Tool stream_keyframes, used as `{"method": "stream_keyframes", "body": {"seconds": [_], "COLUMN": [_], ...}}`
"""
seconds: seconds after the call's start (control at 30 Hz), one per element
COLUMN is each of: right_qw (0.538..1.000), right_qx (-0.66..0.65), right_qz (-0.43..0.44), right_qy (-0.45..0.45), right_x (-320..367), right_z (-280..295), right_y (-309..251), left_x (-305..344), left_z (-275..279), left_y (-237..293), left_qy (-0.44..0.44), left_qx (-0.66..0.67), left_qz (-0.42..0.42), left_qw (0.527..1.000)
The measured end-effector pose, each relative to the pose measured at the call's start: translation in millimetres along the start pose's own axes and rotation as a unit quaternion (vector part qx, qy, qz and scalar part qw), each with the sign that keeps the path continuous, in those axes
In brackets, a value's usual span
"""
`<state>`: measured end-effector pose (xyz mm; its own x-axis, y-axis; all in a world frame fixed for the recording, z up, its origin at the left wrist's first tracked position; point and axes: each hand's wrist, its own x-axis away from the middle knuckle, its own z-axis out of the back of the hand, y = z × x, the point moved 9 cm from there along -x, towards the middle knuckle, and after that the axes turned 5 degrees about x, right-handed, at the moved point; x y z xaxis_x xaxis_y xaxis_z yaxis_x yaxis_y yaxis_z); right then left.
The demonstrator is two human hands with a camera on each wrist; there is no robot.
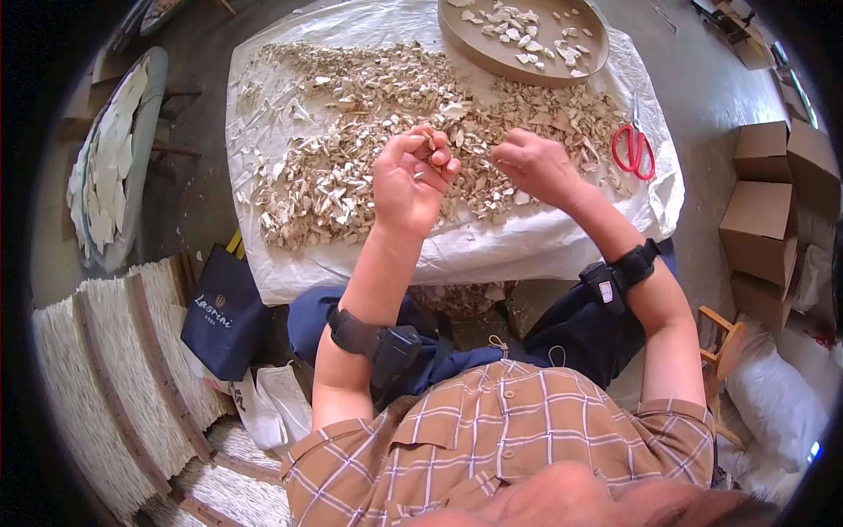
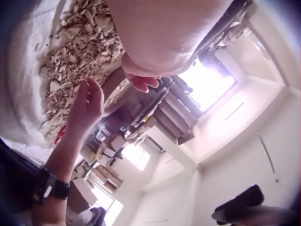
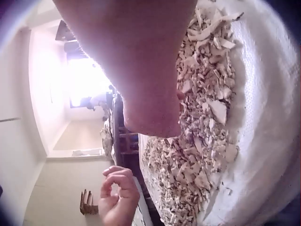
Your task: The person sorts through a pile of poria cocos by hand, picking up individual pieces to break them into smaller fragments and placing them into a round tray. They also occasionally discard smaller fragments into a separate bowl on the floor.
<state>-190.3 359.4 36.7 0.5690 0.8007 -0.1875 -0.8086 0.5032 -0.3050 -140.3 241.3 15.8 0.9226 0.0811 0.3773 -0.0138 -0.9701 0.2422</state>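
A heap of dried, pale cream-and-brown chips (image 1: 325, 189) covers the cloth-draped table under both hands. My left hand (image 1: 411, 180) is turned palm up above the heap, its fingers curled in and a small brownish chip (image 1: 429, 140) at the fingertips. A little whitish bit (image 1: 418, 176) shows against the palm. Just to the right, my right hand (image 1: 537, 167) is palm down over the chips, fingertips drawn together and pointing at the left hand. I cannot tell whether anything sits between them. Each wrist view shows mostly the back of its own forearm, hiding that hand's fingertips.
A round shallow tray (image 1: 457, 53) with larger white pieces stands at the table's far edge. Red-handled scissors (image 1: 634, 151) lie on the right of the cloth (image 1: 351, 274). Cardboard boxes (image 1: 760, 220) are on the right floor; a dark blue bag (image 1: 224, 303) is at left.
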Motion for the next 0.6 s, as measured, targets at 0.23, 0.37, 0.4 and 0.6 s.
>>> {"method": "stream_keyframes", "body": {"seconds": [0.23, 0.37, 0.4, 0.6], "right_qw": [0.996, 0.994, 0.994, 0.994], "right_qx": [0.064, 0.084, 0.083, 0.098], "right_qz": [0.043, 0.029, 0.030, -0.009], "right_qy": [-0.044, -0.057, -0.058, -0.053], "right_x": [-5.0, -4.8, -4.9, -7.6], "right_z": [-31.2, -35.4, -36.4, -33.4], "right_y": [-17.9, -15.6, -16.0, -6.4], "left_x": [1.4, 3.2, 3.3, 1.8], "left_z": [0.6, 0.0, 0.2, 9.8], "left_y": [-0.3, -0.6, -0.9, -0.9], "left_qy": [-0.014, -0.014, -0.011, 0.022], "left_qx": [-0.013, -0.006, -0.005, -0.041], "left_qz": [0.004, 0.006, 0.007, -0.010], "left_qw": [1.000, 1.000, 1.000, 0.999]}}
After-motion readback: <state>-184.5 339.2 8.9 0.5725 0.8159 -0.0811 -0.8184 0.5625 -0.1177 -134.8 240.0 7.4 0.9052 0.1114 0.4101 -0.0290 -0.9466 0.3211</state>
